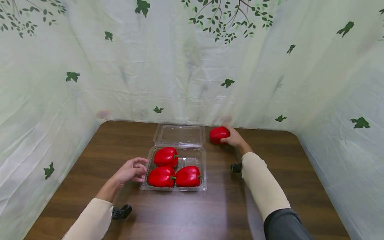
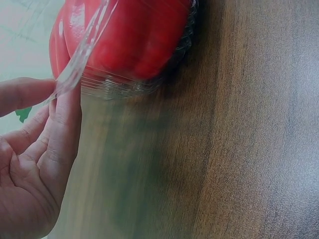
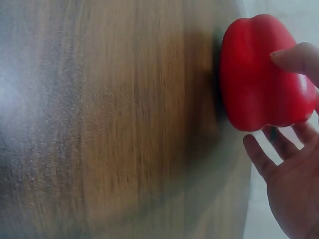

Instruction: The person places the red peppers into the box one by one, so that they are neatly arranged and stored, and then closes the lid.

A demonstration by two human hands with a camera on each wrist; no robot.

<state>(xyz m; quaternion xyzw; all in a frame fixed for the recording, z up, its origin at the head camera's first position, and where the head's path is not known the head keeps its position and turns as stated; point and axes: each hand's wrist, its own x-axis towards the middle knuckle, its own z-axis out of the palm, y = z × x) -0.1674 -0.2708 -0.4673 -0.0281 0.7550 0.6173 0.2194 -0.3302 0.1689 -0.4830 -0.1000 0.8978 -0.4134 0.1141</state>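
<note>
A clear plastic clamshell container (image 1: 189, 154) lies with its lid folded back on the wooden table. Three red bell peppers with green stems sit in it: one at the back left (image 1: 165, 156), one at the front left (image 1: 160, 176) and one at the front right (image 1: 187, 176). The back right part of the container shows its bare ribbed floor. At its left side my left hand (image 1: 129, 171) pinches the thin plastic rim (image 2: 75, 74). Beyond the container's right side, my right hand (image 1: 235, 137) grips another red bell pepper (image 1: 217, 135), thumb across it and fingers around its end.
The raised lid (image 1: 180, 135) reaches toward the back edge of the brown table (image 1: 270, 173). A pale cloth curtain (image 1: 186, 73) with leaf prints hangs around the table. Each wrist carries a small black device, one on the left (image 1: 122, 212) and one on the right (image 1: 236, 167).
</note>
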